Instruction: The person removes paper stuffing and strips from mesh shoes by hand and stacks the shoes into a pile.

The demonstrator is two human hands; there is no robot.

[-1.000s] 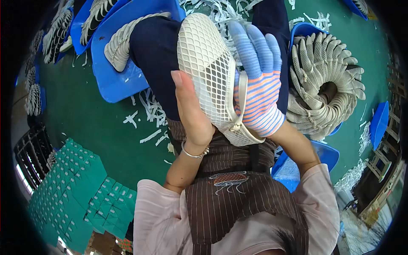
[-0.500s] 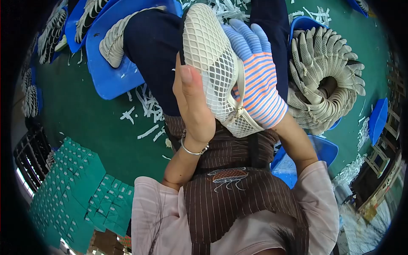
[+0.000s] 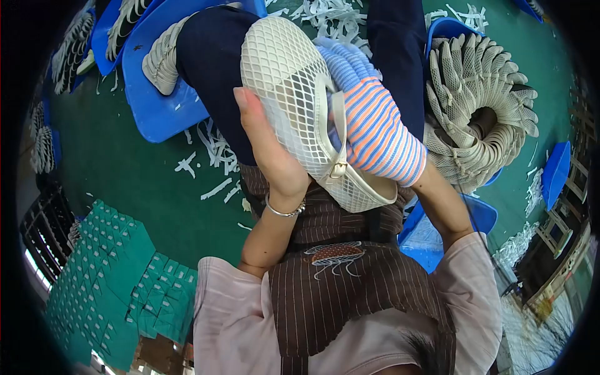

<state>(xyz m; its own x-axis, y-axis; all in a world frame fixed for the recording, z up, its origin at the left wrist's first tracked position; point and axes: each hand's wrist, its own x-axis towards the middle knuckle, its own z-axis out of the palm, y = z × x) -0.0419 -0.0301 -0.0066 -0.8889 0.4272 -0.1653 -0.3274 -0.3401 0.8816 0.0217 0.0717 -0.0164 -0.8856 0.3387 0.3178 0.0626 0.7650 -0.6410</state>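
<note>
A cream mesh shoe (image 3: 281, 69) with a strap and small buckle is held up over my lap, toe pointing away from me. My left hand (image 3: 275, 150), bare with a bracelet at the wrist, grips its left side. The left thumb lies along the mesh upper; the other fingers are hidden beneath. On the shoe's right side is my right hand (image 3: 384, 128), in a striped blue and orange knit glove. Its fingers curl against the shoe by the opening and strap, their tips partly out of sight.
To the right, a blue bin (image 3: 447, 28) holds a ring of stacked mesh shoes (image 3: 453, 94). More shoes sit in a blue tray (image 3: 156, 119) at upper left. White scraps (image 3: 219, 150) litter the green floor. Green boxes (image 3: 100, 269) are stacked at lower left.
The shoe has shifted left and turned, so more of its opening, strap and buckle shows. My gloved right fingers have gone from stretched out to curled. My left hand has moved slightly left with the shoe.
</note>
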